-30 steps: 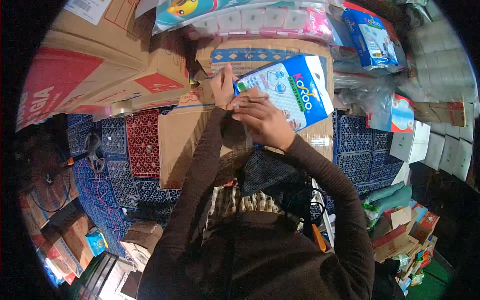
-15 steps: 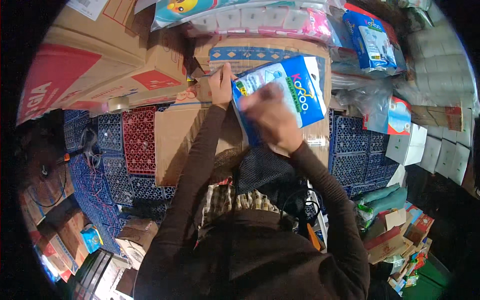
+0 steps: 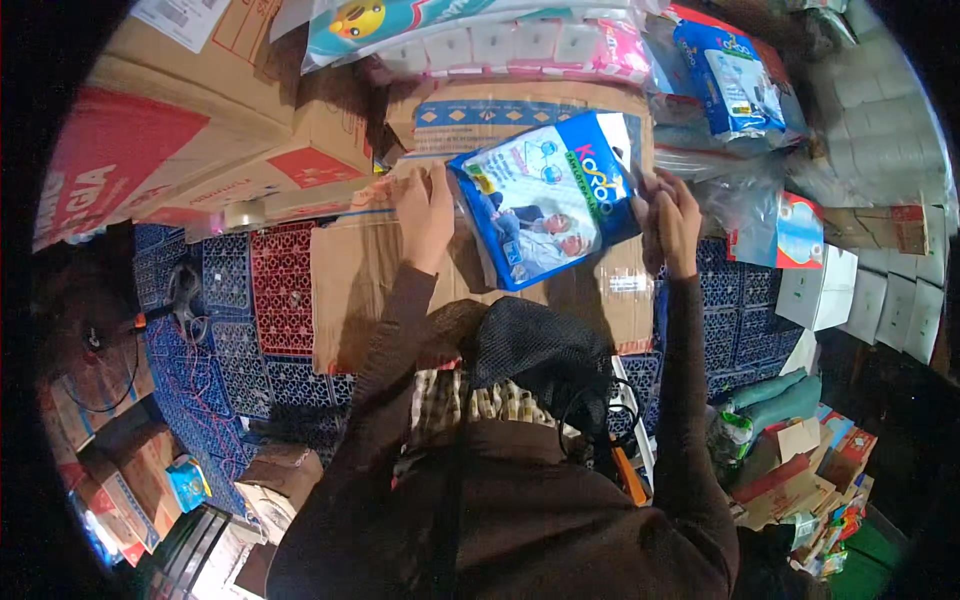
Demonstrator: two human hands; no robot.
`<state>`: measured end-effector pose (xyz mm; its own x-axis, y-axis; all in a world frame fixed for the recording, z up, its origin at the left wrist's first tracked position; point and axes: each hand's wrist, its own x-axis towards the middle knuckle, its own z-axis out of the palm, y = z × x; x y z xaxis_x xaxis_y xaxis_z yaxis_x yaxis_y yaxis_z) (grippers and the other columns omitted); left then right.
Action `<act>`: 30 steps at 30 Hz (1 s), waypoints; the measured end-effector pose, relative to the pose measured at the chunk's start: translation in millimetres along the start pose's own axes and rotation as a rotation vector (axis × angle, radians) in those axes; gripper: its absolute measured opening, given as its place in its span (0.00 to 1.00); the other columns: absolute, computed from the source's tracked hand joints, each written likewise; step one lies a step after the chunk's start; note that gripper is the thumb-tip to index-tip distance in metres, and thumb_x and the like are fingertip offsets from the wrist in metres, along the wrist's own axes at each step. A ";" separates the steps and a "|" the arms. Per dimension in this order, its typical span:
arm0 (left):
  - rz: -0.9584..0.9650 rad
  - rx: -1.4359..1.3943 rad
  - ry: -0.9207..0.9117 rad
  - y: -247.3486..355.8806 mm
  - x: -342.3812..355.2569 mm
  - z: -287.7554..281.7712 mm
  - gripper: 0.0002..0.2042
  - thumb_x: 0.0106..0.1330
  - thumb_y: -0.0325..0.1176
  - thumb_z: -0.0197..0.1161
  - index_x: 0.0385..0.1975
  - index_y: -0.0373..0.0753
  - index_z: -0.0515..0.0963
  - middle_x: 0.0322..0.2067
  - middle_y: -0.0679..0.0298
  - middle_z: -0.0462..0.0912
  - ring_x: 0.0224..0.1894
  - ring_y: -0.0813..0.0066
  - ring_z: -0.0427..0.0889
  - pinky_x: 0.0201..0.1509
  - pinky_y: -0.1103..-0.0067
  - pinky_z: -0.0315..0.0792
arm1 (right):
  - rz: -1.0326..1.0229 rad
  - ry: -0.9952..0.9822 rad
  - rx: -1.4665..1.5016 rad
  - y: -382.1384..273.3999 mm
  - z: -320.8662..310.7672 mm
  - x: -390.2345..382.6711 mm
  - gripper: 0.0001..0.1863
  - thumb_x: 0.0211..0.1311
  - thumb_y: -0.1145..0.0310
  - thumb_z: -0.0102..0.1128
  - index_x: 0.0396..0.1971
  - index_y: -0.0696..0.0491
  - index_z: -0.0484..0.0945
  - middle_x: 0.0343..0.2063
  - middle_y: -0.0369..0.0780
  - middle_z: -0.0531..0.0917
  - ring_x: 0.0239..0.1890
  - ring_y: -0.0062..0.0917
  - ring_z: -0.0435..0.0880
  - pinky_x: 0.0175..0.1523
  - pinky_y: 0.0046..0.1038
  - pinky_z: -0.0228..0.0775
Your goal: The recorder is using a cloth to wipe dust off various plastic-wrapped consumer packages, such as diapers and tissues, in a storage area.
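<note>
A blue-and-white plastic package [image 3: 535, 200], printed with a photo of people, lies tilted on flattened cardboard [image 3: 370, 290]. At its left edge is my left hand [image 3: 425, 215], fingers bent closed on the package's side near the upper corner. My right hand [image 3: 672, 222] is at the right edge, fingers curled on that side. The exact grip of both hands is partly hidden. Below them lies black mesh fabric [image 3: 530, 340].
Large cardboard boxes [image 3: 230, 80] rise at left, with a tape roll [image 3: 243, 215] below. Wrapped packs [image 3: 510, 45] line the back; another blue package [image 3: 730, 75] and white boxes [image 3: 810, 290] are at right. Plastic grid mats [image 3: 285, 285] cover the floor, with cardboard scraps [image 3: 800, 480] lower right.
My right hand has moved off the front of the package to its right edge, uncovering the printed photo. My left hand has shifted slightly left and down; the package has moved slightly left.
</note>
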<state>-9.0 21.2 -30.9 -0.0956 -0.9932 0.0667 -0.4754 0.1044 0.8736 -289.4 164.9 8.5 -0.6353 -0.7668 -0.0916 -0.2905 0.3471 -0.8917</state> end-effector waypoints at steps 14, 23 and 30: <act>0.041 -0.864 -0.050 75.9 -12.5 -57.1 0.18 0.73 0.43 0.44 0.32 0.34 0.73 0.38 0.59 0.79 0.42 0.73 0.76 0.49 0.76 0.68 | -0.392 0.059 0.257 -48.6 11.9 -41.1 0.18 0.62 0.68 0.43 0.43 0.64 0.77 0.42 0.48 0.81 0.46 0.30 0.79 0.51 0.27 0.70; -0.133 -0.602 -0.318 51.3 -64.1 -52.6 0.15 0.73 0.37 0.47 0.33 0.32 0.75 0.35 0.63 0.80 0.41 0.77 0.77 0.50 0.80 0.67 | -0.149 -0.107 0.173 -77.8 22.4 -69.9 0.20 0.57 0.80 0.41 0.49 0.60 0.75 0.40 0.44 0.83 0.40 0.21 0.82 0.47 0.21 0.72; 0.205 -0.254 0.013 60.6 0.7 -38.4 0.14 0.71 0.39 0.50 0.38 0.32 0.74 0.38 0.57 0.79 0.41 0.69 0.76 0.49 0.77 0.67 | -0.826 -0.155 0.109 -127.5 76.5 3.6 0.26 0.59 0.72 0.56 0.58 0.58 0.68 0.57 0.45 0.72 0.60 0.29 0.70 0.60 0.29 0.65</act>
<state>-4.3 24.8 40.6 -0.1550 -0.9535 0.2585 -0.2136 0.2879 0.9335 -199.9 76.6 88.0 -0.1417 -0.8193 0.5556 -0.5424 -0.4052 -0.7360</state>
